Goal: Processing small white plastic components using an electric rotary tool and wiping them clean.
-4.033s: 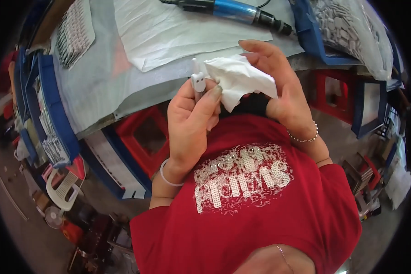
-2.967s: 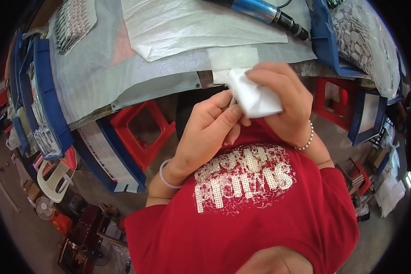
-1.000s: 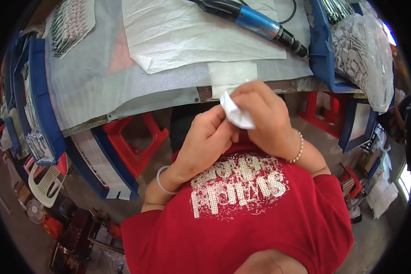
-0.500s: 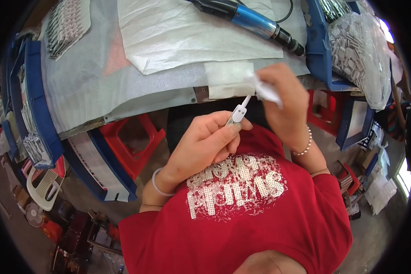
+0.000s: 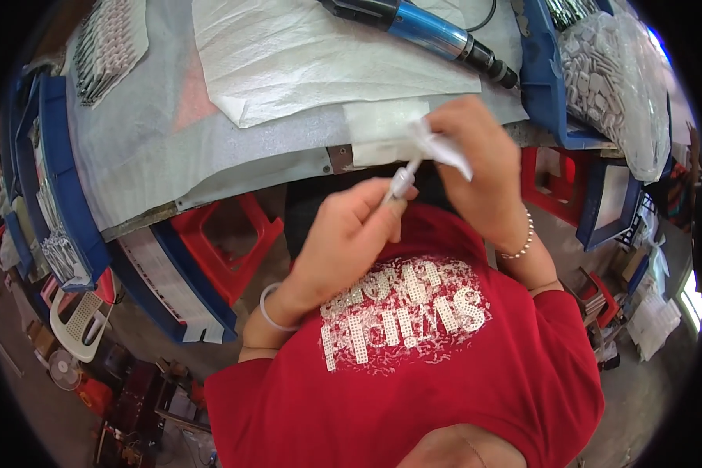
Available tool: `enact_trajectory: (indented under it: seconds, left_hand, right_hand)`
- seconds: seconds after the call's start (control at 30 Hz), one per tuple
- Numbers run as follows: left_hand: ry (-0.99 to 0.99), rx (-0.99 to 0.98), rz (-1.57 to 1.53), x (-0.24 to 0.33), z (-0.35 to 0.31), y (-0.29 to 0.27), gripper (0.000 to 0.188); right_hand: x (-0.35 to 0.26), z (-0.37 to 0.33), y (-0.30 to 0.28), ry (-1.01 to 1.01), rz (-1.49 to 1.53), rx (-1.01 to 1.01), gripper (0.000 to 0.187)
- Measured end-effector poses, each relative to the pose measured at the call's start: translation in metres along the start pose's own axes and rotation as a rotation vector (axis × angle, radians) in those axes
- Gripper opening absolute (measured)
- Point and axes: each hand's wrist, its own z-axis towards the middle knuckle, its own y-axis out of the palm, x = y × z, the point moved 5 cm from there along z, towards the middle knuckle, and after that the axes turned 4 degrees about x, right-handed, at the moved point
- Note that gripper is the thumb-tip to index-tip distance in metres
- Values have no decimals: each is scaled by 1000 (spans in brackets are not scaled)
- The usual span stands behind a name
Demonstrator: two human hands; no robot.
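My left hand (image 5: 343,238) pinches a small white plastic piece (image 5: 400,183) with a thin pale stem, held just off the table's front edge. The stem points up toward my right hand (image 5: 483,160), which grips a crumpled white cloth (image 5: 448,152). That cloth lies against the stem's far end and hides its tip. Motion blurs the cloth and the white piece. Both hands are above my lap, with the right one slightly farther out.
A blue and black power screwdriver (image 5: 437,35) lies on a white sheet (image 5: 312,66). At right, a blue bin (image 5: 544,86) stands beside a clear bag of white parts (image 5: 600,82). Thin metal-ended pieces (image 5: 109,51) lie at upper left, near blue trays (image 5: 66,171). A red stool (image 5: 238,242) is below.
The white piece has turned in my left fingers. My right hand and the cloth have shifted slightly left and up, and the cloth now sits over the stem's end.
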Motion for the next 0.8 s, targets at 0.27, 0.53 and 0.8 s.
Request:
enact_trajectory:
  seconds: [0.27, 0.53, 0.8]
  left_hand:
    - [644, 377, 916, 21, -4, -3, 26]
    - [649, 394, 992, 30, -13, 1, 28]
    - [679, 375, 1086, 38, -14, 1, 25]
  right_hand:
    - [-3, -1, 4, 48, 18, 29, 24]
    - [-9, -2, 5, 52, 25, -36, 27]
    - [-14, 1, 0, 16, 118, -25, 29]
